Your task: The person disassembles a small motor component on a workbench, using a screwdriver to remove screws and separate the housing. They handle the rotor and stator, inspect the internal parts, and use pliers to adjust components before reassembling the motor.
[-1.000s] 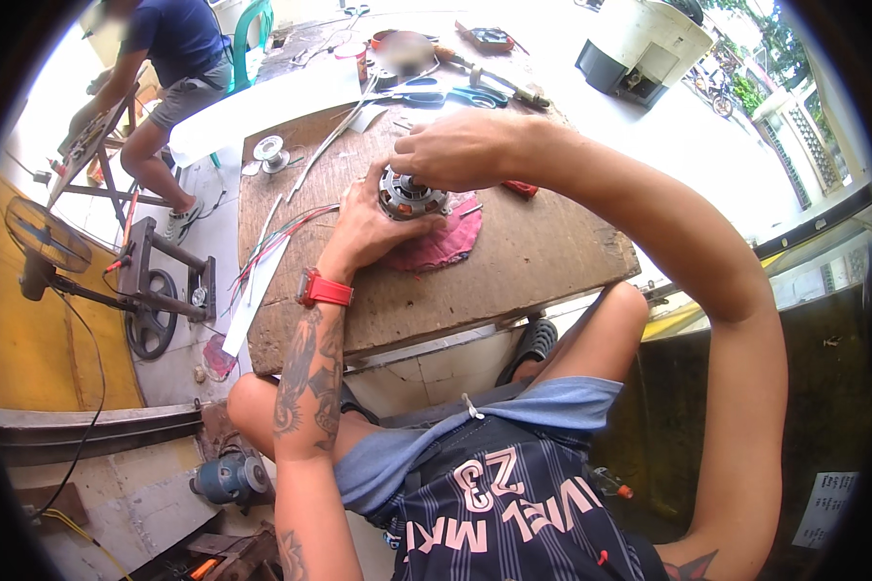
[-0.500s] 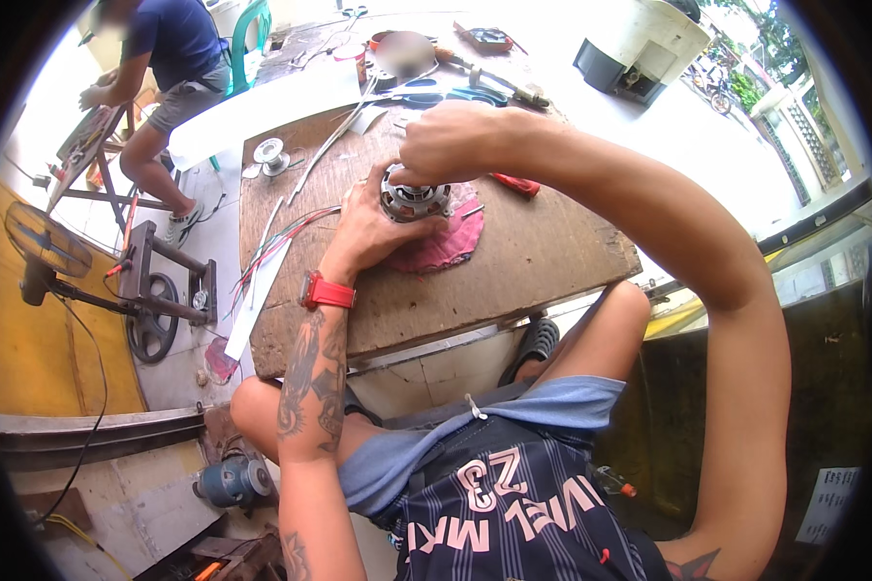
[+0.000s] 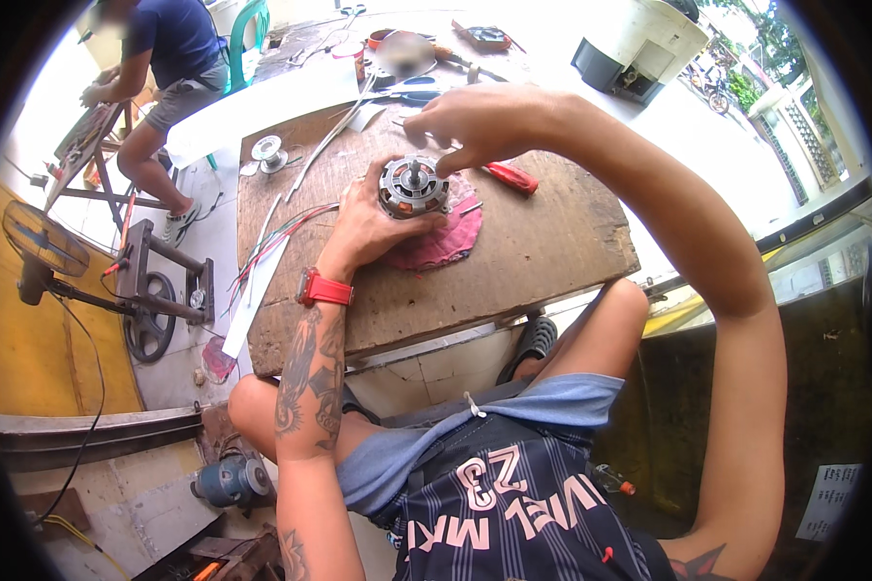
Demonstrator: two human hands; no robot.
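Observation:
My left hand (image 3: 366, 218) grips a round silver motor (image 3: 411, 198) with an upright shaft and copper windings showing through its openings. The motor rests on or just above a pink cloth (image 3: 436, 247) on the worn wooden board (image 3: 552, 252). My right hand (image 3: 480, 126) hovers above the motor's upper right, fingers bent but apart, thumb near the rim; I cannot tell if it touches. A red-handled tool (image 3: 513, 177) lies right of the cloth. Coloured wires (image 3: 276, 242) trail at the board's left, and a white spool (image 3: 267, 153) stands behind them.
Scissors (image 3: 419, 97) and other tools lie at the back. A co-worker (image 3: 170, 58) works at a folding stand on the upper left. A fan (image 3: 44, 242) stands left of me, a blue bench grinder (image 3: 231, 481) lower left, a white appliance (image 3: 639, 48) upper right.
My right hand has lifted up from the motor's top and loosened its curled fingers, exposing the shaft. My left hand stays on the motor. The co-worker's hands have risen.

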